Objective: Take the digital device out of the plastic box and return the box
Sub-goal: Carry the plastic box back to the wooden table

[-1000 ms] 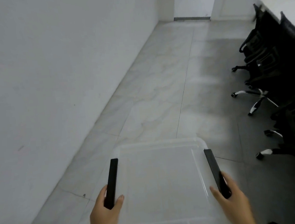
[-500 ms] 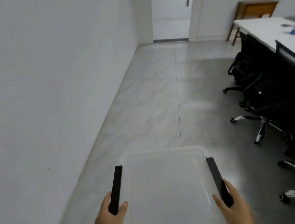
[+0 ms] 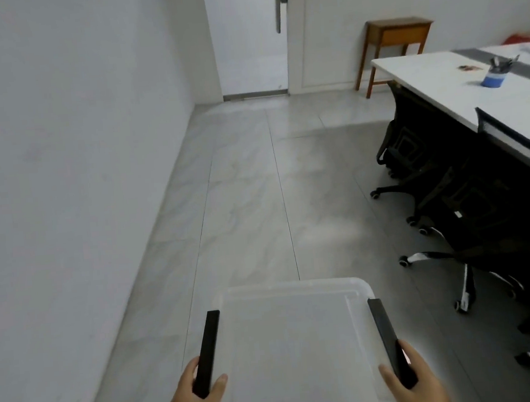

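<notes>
A translucent plastic box (image 3: 295, 335) with a clear lid and two black side handles is held out in front of me, low in the view, above the grey tiled floor. My left hand (image 3: 193, 400) grips the left black handle (image 3: 207, 351) near its close end. My right hand (image 3: 417, 382) grips the right black handle (image 3: 390, 340) the same way. The lid is on, and I cannot tell what is inside. No digital device shows.
A white wall (image 3: 66, 184) runs along the left. A door (image 3: 249, 37) stands at the far end. On the right are a long white table (image 3: 458, 90) carrying a blue pen cup (image 3: 493, 78), black wheeled chairs (image 3: 446, 186), and a small wooden table (image 3: 398, 36).
The view has tilted up and moved forward along the corridor, so the door, wooden table and white table now show. Both hands keep the same hold on the box handles.
</notes>
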`<action>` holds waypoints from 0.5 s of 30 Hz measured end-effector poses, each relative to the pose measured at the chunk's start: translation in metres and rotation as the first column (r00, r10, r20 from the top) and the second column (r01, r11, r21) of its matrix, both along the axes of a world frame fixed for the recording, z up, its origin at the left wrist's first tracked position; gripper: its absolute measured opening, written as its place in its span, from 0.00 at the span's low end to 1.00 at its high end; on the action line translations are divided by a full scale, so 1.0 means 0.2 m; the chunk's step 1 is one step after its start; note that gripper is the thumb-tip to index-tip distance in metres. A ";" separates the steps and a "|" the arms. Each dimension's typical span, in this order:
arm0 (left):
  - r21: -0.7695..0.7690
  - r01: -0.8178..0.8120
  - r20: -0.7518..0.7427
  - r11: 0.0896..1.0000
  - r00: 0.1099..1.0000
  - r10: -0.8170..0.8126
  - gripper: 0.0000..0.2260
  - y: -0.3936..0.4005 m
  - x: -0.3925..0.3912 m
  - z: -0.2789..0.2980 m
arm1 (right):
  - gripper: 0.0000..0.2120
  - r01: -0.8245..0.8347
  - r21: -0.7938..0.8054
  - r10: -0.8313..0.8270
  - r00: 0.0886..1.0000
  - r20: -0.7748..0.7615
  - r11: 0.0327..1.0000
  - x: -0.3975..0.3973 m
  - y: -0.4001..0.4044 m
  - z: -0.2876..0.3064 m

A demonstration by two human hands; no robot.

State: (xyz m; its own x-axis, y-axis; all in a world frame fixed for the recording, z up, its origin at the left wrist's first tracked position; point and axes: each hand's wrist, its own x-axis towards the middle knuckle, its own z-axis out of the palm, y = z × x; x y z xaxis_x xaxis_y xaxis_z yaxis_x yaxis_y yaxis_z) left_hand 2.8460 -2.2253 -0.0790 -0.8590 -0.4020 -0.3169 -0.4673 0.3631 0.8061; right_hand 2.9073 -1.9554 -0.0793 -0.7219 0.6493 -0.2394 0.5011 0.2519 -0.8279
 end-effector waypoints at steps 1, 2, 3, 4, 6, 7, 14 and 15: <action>0.000 0.004 -0.012 1.000 1.000 -0.004 0.23 0.03 -0.15 0.03 | 0.26 -0.003 0.000 0.003 1.000 -0.009 1.000 -0.15 0.03 0.02; 0.000 0.010 -0.017 1.000 1.000 -0.010 0.23 0.06 -0.29 0.04 | 0.27 -0.007 0.003 0.007 1.000 -0.012 1.000 -0.30 0.07 0.03; -0.003 0.011 -0.012 1.000 1.000 -0.011 0.23 0.09 -0.43 0.05 | 0.27 -0.010 0.003 0.010 1.000 -0.001 1.000 -0.44 0.10 0.04; -0.009 0.016 -0.003 1.000 1.000 -0.016 0.23 0.11 -0.54 0.06 | 0.27 -0.016 0.009 0.016 1.000 0.009 1.000 -0.56 0.12 0.05; 0.006 0.022 0.017 1.000 1.000 -0.022 0.23 0.15 -0.77 0.06 | 0.27 -0.017 0.007 0.017 1.000 0.008 1.000 -0.80 0.18 0.05; 0.023 0.026 0.025 0.999 0.999 -0.027 0.23 0.16 -0.91 0.03 | 0.27 -0.029 0.001 0.029 1.000 0.011 1.000 -0.95 0.21 0.03; 0.039 -0.006 0.096 0.999 0.995 0.002 0.22 0.30 -1.92 -0.06 | 0.26 -0.019 -0.023 0.020 0.999 0.033 1.000 -1.98 0.32 -0.07; 0.022 -0.019 0.063 1.000 0.998 0.018 0.22 0.33 -2.09 -0.05 | 0.26 0.000 -0.017 0.000 1.000 0.024 1.000 -2.15 0.34 -0.06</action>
